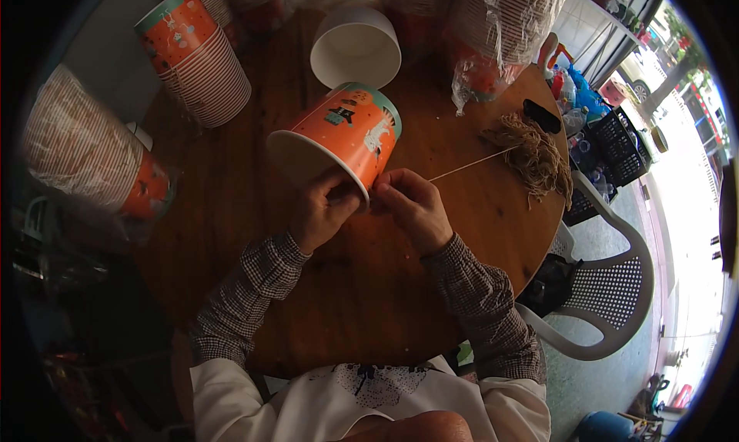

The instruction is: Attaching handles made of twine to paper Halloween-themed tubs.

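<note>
An orange paper bucket (339,126) with a green band and printed figures lies tilted above the table, its open white rim turned toward me and to the left. My left hand (322,211) grips that rim from below, with some fingers inside the mouth. Against the bucket's side near the rim, my right hand (412,203) pinches a thin string (469,164). The string runs taut to a tangled tan bundle (531,157) at the table's right. Both sets of fingertips are close together, and the string's end between them is hidden.
Behind the bucket a white tub (358,46) lies on its side on the round wooden table (323,319). Stacks of orange paper buckets (208,88) stand around, some wrapped in plastic (500,26). A black oblong item (542,116) lies by the string. A grey plastic chair (616,288) stands right.
</note>
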The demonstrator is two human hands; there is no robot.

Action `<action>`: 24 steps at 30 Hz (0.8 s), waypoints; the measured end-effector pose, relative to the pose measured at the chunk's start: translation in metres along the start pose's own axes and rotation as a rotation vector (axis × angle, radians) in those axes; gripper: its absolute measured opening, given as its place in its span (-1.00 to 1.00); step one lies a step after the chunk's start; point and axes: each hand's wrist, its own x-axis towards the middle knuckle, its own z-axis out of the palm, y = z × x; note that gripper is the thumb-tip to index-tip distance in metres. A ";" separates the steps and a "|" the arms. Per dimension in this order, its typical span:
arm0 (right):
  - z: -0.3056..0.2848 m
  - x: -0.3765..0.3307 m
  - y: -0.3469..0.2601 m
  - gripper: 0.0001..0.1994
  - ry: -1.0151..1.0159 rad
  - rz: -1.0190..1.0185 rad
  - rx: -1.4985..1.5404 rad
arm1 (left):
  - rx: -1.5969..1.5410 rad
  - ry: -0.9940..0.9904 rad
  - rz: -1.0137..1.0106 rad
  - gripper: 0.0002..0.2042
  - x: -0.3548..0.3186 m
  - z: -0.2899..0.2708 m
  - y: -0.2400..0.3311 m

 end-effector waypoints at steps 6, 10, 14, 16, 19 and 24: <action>0.000 0.001 0.010 -0.84 -0.032 -0.129 -0.112 | -0.031 0.009 -0.032 -0.75 0.001 -0.001 0.004; 0.001 0.000 0.009 -0.84 -0.031 -0.148 -0.240 | -0.158 0.018 -0.044 -0.77 -0.003 0.000 0.008; 0.005 -0.002 0.007 -0.88 0.041 -0.248 -0.439 | -0.137 -0.011 -0.017 -0.78 -0.003 0.000 0.013; 0.006 -0.004 0.005 -0.89 0.070 -0.278 -0.487 | -0.133 -0.013 -0.026 -0.79 -0.003 0.000 0.017; 0.006 -0.006 0.003 -0.88 0.097 -0.298 -0.531 | -0.203 0.067 -0.057 -0.83 -0.007 0.006 0.024; 0.009 -0.009 0.000 -0.88 0.124 -0.483 -0.533 | 0.132 0.186 0.353 -0.87 -0.013 0.004 0.025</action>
